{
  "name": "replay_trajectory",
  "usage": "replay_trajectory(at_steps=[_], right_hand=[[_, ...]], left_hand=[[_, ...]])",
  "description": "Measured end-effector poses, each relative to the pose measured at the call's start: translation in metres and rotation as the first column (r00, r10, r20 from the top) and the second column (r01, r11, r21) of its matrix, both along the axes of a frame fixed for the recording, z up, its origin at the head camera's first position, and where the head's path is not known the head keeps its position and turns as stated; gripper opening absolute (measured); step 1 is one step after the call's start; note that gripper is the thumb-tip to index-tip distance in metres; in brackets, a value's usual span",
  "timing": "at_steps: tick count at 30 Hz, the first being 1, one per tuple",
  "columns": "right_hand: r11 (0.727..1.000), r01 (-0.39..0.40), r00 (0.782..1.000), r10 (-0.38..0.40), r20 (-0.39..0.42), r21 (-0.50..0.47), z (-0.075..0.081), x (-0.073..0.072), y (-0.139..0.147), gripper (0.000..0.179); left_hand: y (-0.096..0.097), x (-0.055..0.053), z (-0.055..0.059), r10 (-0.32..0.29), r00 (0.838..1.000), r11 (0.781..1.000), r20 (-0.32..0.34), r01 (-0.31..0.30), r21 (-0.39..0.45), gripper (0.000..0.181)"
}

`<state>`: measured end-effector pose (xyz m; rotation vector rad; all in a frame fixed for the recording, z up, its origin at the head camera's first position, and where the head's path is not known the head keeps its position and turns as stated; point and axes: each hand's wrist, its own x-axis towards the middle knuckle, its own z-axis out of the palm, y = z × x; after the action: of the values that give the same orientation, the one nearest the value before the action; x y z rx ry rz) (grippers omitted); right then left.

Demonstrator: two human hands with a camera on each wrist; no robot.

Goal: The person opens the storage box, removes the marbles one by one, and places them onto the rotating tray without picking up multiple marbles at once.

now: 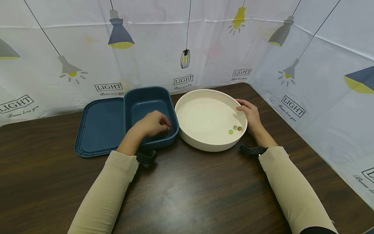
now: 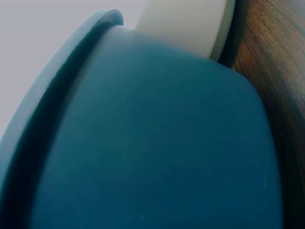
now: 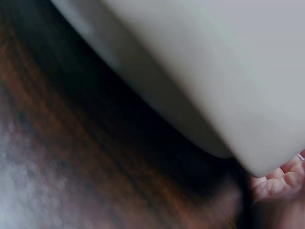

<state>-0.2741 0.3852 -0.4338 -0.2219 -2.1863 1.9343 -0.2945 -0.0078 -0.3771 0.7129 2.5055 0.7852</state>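
In the head view my left hand [image 1: 151,124] reaches down into a blue rectangular box [image 1: 148,106], its fingers bent near the right inner wall. Small glassy glints show just under the fingertips; I cannot tell whether the fingers pinch one. My right hand [image 1: 252,114] grips the right rim of a round cream tray [image 1: 204,113]. Inside this tray, near the right hand, lie a yellow-green marble [image 1: 230,131], a pale green marble [image 1: 235,127] and an amber marble [image 1: 239,128]. The box's outer wall [image 2: 157,133] fills the left wrist view.
A blue lid [image 1: 100,126] lies flat on the brown table [image 1: 187,195], against the box's left side. The box and the tray stand side by side. Behind the table and along its right side hangs a white lamp-print cloth [image 1: 157,42].
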Motion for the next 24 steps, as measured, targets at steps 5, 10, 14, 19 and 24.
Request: replay_trajectory(at_steps=[5,10,14,19,24], right_hand=[[1.000,0.017,1.000,-0.016,-0.013,0.005,-0.0003,0.0004,-0.0006,0.043],[1.000,0.027,0.999,-0.027,-0.018,-0.002,-0.0011,-0.0009,-0.0005,0.042],[0.999,0.034,0.999,-0.034,-0.019,0.021,-0.0012,-0.0006,-0.0007,0.041],[1.000,0.026,0.999,-0.025,-0.020,0.011,-0.0005,0.0001,-0.0013,0.042],[1.000,0.017,1.000,-0.017,-0.015,0.013,0.0002,0.0005,-0.0020,0.042]], left_hand=[[0.0002,-0.0010,-0.0005,-0.008,1.000,1.000,-0.018,0.008,0.002,0.021],[0.0004,-0.0020,-0.0003,-0.015,1.000,1.000,0.003,0.015,-0.011,0.034],[0.0008,-0.0021,-0.0007,-0.041,0.999,0.999,0.029,0.041,-0.028,0.046],[0.0003,-0.0032,-0.0036,-0.042,0.999,0.999,0.012,0.042,-0.003,0.040],[-0.0008,-0.0045,-0.0051,-0.004,0.999,0.999,-0.036,0.005,0.045,0.027]])
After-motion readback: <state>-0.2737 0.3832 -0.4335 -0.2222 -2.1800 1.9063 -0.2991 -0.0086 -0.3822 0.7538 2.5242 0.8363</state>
